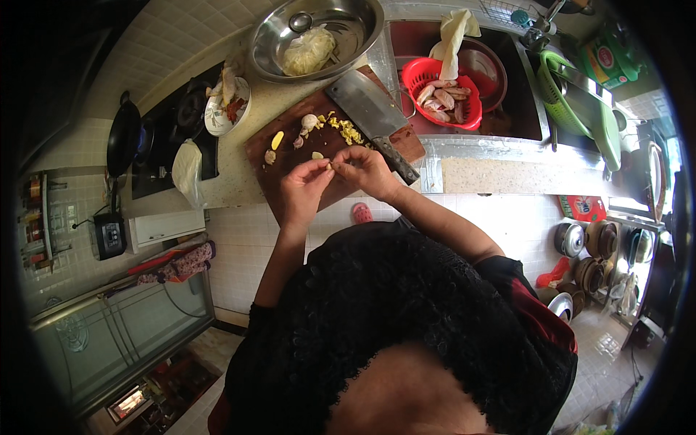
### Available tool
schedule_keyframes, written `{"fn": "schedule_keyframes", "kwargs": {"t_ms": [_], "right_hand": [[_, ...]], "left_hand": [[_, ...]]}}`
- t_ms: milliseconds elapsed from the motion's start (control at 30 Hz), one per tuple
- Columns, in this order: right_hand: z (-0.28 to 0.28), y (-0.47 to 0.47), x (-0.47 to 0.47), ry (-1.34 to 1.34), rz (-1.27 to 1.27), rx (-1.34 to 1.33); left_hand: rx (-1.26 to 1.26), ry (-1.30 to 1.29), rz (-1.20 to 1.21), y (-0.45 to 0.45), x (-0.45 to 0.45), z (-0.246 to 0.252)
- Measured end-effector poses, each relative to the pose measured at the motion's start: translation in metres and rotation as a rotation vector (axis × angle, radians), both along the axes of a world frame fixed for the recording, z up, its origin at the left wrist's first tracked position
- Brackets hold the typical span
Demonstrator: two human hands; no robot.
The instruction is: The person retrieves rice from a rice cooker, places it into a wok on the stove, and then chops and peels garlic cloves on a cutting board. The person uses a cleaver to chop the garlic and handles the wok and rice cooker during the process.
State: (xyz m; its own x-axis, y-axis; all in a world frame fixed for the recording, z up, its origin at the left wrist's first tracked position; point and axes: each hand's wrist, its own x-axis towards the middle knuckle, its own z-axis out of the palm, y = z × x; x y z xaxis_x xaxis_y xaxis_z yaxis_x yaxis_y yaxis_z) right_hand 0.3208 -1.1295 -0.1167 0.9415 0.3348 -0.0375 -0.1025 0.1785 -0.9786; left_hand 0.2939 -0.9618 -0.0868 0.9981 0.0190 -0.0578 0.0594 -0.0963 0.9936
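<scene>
Above the near part of a dark wooden cutting board (283, 128), my left hand (306, 187) and my right hand (365, 169) meet at the fingertips. They pinch a small pale piece between them (329, 166), which looks like a garlic clove; the fingers partly cover it. Just beyond lies a peeled clove (317, 155). Farther off are a garlic bulb (309, 121), unpeeled cloves (269, 157), a yellow slice (277, 140) that looks like ginger, and chopped yellow bits (348, 132). A cleaver (367, 103) rests flat on the board's right side, its handle toward me.
Beyond the board stands a steel basin (261, 60) holding a plastic bag (310, 51). Inside the sink at right, a red colander (416, 70) holds chicken wings (444, 99). A plate (220, 128) sits left, near a wok (120, 138) over a blue flame.
</scene>
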Motion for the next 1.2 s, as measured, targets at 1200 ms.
{"fn": "schedule_keyframes", "kwargs": {"t_ms": [1200], "right_hand": [[-0.001, -0.012, 0.011, 0.451, 0.140, 0.217]], "left_hand": [[-0.224, 0.056, 0.047, -0.012, -0.003, -0.006]]}}
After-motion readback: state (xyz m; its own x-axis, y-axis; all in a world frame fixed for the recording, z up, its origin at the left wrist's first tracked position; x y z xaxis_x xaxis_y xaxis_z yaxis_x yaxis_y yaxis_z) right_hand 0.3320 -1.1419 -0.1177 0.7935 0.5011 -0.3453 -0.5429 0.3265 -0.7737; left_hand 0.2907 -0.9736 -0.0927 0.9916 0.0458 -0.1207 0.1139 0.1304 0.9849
